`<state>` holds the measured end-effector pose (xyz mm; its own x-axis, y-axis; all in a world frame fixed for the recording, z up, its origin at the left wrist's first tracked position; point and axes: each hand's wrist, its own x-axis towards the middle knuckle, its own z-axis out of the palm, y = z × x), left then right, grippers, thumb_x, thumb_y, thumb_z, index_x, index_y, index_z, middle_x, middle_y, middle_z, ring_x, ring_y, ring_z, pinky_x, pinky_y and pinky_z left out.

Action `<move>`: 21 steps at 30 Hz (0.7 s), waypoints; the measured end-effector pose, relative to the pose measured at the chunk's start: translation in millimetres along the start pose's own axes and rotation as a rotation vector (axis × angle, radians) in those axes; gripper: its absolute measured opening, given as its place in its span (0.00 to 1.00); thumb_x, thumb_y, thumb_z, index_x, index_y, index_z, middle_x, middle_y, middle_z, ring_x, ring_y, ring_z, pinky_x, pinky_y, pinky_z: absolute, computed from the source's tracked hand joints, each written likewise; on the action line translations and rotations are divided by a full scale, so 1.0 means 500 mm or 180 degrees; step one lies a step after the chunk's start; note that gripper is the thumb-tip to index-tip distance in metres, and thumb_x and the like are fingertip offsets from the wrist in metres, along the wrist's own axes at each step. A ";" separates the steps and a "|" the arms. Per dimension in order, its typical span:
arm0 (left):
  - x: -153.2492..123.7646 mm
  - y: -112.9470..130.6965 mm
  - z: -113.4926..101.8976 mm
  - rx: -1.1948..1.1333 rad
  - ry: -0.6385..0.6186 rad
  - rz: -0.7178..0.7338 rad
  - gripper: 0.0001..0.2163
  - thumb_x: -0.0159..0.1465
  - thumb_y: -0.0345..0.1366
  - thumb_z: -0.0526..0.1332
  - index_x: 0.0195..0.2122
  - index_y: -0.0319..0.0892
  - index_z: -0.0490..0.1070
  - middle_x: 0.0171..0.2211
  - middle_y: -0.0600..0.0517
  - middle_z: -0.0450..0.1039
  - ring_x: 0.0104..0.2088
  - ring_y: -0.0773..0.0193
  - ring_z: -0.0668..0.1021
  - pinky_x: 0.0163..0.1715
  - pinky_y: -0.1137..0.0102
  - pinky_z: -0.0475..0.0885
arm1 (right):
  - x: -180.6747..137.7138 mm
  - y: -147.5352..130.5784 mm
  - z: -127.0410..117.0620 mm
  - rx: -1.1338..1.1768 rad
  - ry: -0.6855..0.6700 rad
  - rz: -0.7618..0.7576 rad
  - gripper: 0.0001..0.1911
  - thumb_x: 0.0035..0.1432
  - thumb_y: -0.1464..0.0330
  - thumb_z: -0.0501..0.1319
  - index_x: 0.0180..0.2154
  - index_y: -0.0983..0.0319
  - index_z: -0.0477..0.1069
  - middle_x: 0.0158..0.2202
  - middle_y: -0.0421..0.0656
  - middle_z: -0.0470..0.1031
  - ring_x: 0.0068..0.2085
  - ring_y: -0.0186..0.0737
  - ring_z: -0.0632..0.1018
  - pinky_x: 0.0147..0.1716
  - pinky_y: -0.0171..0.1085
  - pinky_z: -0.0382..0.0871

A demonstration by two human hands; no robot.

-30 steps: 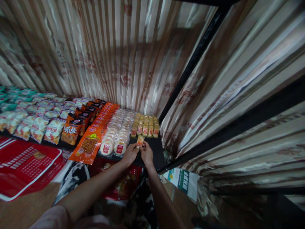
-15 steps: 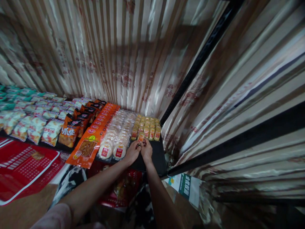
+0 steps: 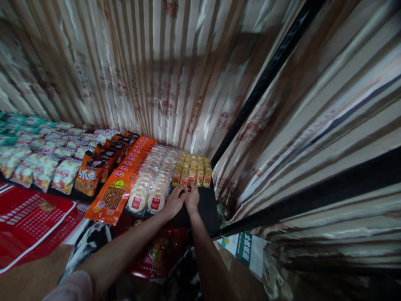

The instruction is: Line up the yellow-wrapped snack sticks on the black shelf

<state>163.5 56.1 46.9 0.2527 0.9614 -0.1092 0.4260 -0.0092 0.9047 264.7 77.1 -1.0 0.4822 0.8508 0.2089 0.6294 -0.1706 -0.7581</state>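
Small yellow snack packs (image 3: 192, 163) with red labels stand in tight rows at the right end of the black shelf (image 3: 205, 209). One pack (image 3: 184, 180) in the front row has my fingertips at its lower edge. My left hand (image 3: 174, 201) is closed, with thumb and fingers pinched at the pack's bottom. Beside it, almost touching, my right hand (image 3: 191, 198) also has its fingers drawn together on the same pack. The fingers partly cover the pack's lower end. Just left of my hands lie two rows of round white crackers (image 3: 156, 198) in clear wrappers.
Orange bags of pretzel sticks (image 3: 114, 196), orange-and-black snack bags (image 3: 89, 175) and white snack bags (image 3: 65, 175) line the shelf leftward. A red basket (image 3: 34, 234) is below left, and another red container (image 3: 150, 267) sits under my arms. A black post (image 3: 250, 100) rises at the shelf's right corner.
Both hands have pushed the small yellow pack slightly forward; it stood out before the front row and is now level with it. The view has shifted a little.
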 end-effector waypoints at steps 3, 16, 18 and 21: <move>-0.009 0.007 -0.001 0.0017 -0.0019 0.0038 0.19 0.59 0.28 0.50 0.52 0.35 0.66 0.61 0.43 0.55 0.61 0.61 0.58 0.61 0.65 0.50 | -0.001 0.004 0.003 0.0012 0.0082 -0.0014 0.19 0.53 0.65 0.52 0.44 0.64 0.71 0.36 0.47 0.72 0.33 0.38 0.73 0.36 0.36 0.67; 0.002 -0.013 0.017 -0.0061 -0.0036 0.0086 0.20 0.61 0.30 0.49 0.54 0.37 0.65 0.60 0.47 0.57 0.61 0.65 0.59 0.62 0.68 0.50 | -0.016 0.008 0.002 0.0316 0.0097 -0.0003 0.11 0.51 0.65 0.52 0.37 0.62 0.66 0.34 0.44 0.71 0.33 0.38 0.73 0.34 0.36 0.66; 0.002 -0.013 0.016 -0.0046 -0.0039 0.0108 0.20 0.61 0.30 0.49 0.54 0.38 0.64 0.60 0.47 0.57 0.61 0.64 0.58 0.62 0.67 0.49 | -0.015 0.008 0.000 0.0389 0.0072 -0.0052 0.13 0.51 0.65 0.52 0.38 0.63 0.66 0.37 0.45 0.71 0.32 0.37 0.73 0.34 0.36 0.67; -0.005 -0.008 0.008 0.0012 -0.0090 0.0242 0.20 0.61 0.30 0.49 0.55 0.36 0.64 0.60 0.46 0.57 0.61 0.63 0.58 0.62 0.66 0.50 | -0.019 0.001 -0.008 0.0470 0.0102 -0.0107 0.16 0.52 0.66 0.52 0.42 0.64 0.67 0.42 0.48 0.70 0.31 0.35 0.73 0.34 0.36 0.68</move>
<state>165.0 52.7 42.0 0.3089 0.9497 -0.0519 0.4080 -0.0831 0.9092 263.0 66.9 -0.9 0.4830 0.8381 0.2534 0.5503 -0.0654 -0.8324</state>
